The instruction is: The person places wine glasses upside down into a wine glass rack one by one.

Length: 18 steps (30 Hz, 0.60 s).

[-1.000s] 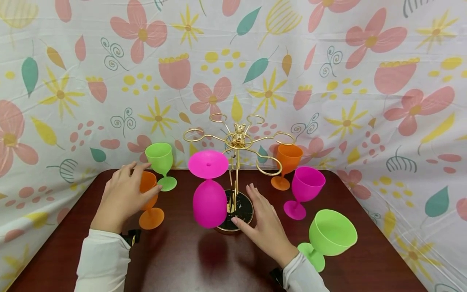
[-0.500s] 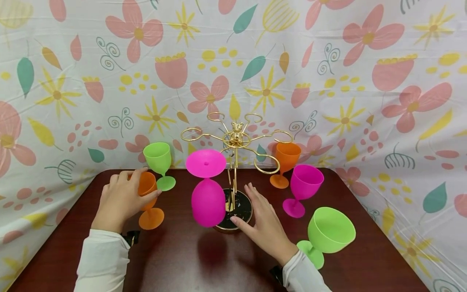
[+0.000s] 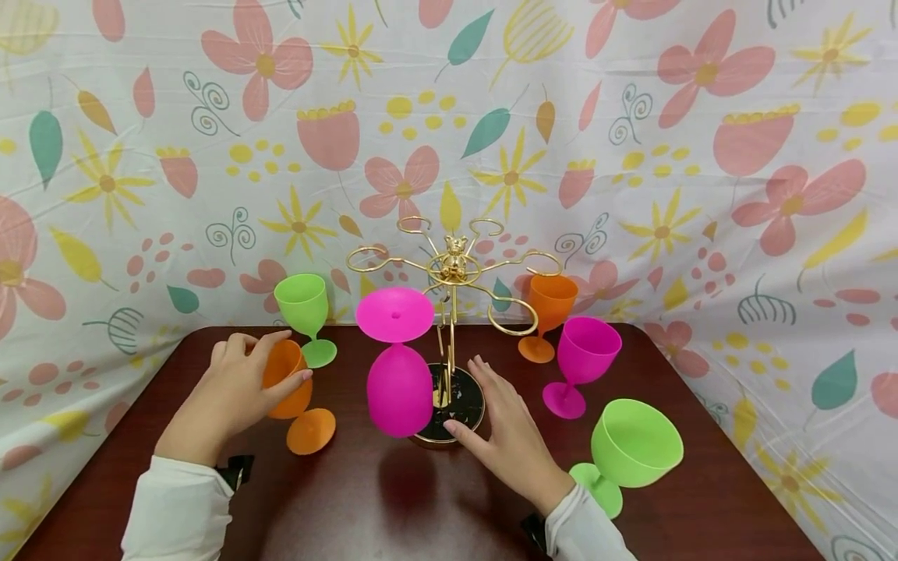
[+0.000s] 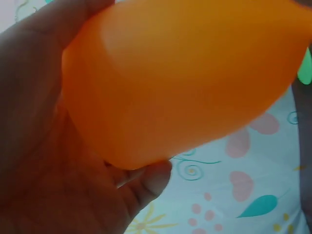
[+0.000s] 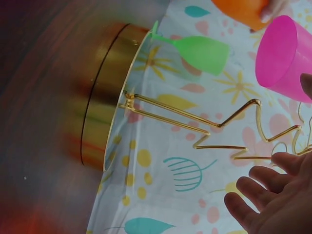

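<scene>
The left hand (image 3: 231, 389) held the orange goblet (image 3: 295, 400), tilted, left of the stand (image 3: 454, 327).
Head view: the right hand (image 3: 510, 436) spread its fingers beside it, perhaps for steadying. Left wrist: thumb and fingers clasped the bowl (image 4: 180, 87), seemingly leaving the stem (image 4: 305, 25) free. Right wrist: contact was unclear.

Two plain white long sleeves (image 3: 175, 510), softly creased, with a small glossy black fitting (image 3: 236, 472) beside each.
</scene>
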Available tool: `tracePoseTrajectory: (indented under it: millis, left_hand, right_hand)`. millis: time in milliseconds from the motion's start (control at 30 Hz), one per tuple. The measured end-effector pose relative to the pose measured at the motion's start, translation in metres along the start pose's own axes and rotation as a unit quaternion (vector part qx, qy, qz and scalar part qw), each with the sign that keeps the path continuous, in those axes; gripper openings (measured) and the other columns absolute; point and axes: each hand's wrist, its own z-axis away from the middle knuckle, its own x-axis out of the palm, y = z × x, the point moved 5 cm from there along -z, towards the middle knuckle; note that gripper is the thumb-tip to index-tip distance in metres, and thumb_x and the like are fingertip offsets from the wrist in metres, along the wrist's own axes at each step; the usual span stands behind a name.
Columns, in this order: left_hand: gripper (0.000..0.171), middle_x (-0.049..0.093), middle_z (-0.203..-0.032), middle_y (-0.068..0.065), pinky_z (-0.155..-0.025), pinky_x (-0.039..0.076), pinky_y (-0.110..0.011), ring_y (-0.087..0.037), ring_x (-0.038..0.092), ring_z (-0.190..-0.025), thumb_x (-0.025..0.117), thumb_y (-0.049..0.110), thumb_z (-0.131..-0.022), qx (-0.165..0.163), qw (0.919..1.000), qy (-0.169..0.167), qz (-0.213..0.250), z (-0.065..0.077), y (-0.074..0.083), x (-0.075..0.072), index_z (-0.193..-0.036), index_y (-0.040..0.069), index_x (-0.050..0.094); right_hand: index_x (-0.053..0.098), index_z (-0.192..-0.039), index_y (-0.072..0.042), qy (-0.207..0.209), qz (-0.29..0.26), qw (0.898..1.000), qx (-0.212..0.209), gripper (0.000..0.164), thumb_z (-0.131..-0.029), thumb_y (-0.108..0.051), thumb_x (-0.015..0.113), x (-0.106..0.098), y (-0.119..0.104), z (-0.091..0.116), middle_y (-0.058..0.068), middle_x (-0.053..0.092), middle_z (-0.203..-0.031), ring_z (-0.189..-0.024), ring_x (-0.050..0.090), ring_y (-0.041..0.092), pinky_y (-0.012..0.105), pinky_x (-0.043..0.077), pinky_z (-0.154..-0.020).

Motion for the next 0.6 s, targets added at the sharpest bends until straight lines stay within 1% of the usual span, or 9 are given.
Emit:
tracePoseTrajectory:
  millis: [133,267,400,567,600]
  left_hand:
    - [0.061,0.038,-0.115,-0.022,-0.073,0.040,-0.043,-0.036,0.031,-0.106,0.048,0.064,-0.086,0.021,0.9988,-0.037,0.023,0.008,0.008,-0.007,-0.138,0.034,0.037]
    - [0.051,0.041,-0.115,-0.019,-0.074,0.040,-0.045,-0.035,0.034,-0.108,0.048,0.059,-0.089,0.036,0.9965,-0.062,0.043,0.021,0.016,-0.019,-0.136,0.042,0.035]
    - [0.048,0.045,-0.116,-0.014,-0.077,0.042,-0.045,-0.030,0.040,-0.108,0.049,0.055,-0.090,0.052,0.9940,-0.072,0.064,0.030,0.021,-0.029,-0.134,0.045,0.034]
    - [0.043,0.053,-0.112,-0.007,-0.081,0.044,-0.043,-0.021,0.048,-0.104,0.051,0.049,-0.092,0.078,0.9907,-0.069,0.087,0.033,0.022,-0.033,-0.132,0.042,0.037]
    - [0.042,0.054,-0.112,-0.006,-0.080,0.045,-0.042,-0.020,0.050,-0.103,0.051,0.047,-0.093,0.081,0.9891,-0.075,0.097,0.033,0.022,-0.033,-0.132,0.041,0.037]
  right_hand:
    - [0.022,-0.148,-0.026,0.001,0.005,1.000,-0.006,0.081,-0.083,-0.058,0.058,-0.003,0.000,0.002,-0.002,0.026,-0.153,-0.136,0.034,0.023,0.057,0.032,-0.105]
    - [0.022,-0.148,-0.025,0.007,0.010,1.000,-0.017,0.080,-0.084,-0.055,0.059,-0.008,-0.002,0.003,-0.003,0.029,-0.152,-0.136,0.035,0.020,0.052,0.032,-0.106]
    - [0.023,-0.148,-0.025,0.009,0.017,0.999,-0.032,0.077,-0.086,-0.051,0.060,-0.014,-0.005,0.004,-0.004,0.030,-0.151,-0.136,0.034,0.018,0.047,0.032,-0.108]
    - [0.025,-0.148,-0.024,0.018,0.019,0.998,-0.050,0.072,-0.088,-0.043,0.060,-0.020,-0.008,0.005,-0.004,0.032,-0.150,-0.134,0.036,0.017,0.043,0.032,-0.108]
    - [0.025,-0.147,-0.024,0.020,0.017,0.998,-0.052,0.071,-0.089,-0.042,0.060,-0.021,-0.009,0.005,-0.005,0.032,-0.150,-0.134,0.037,0.017,0.042,0.032,-0.108]
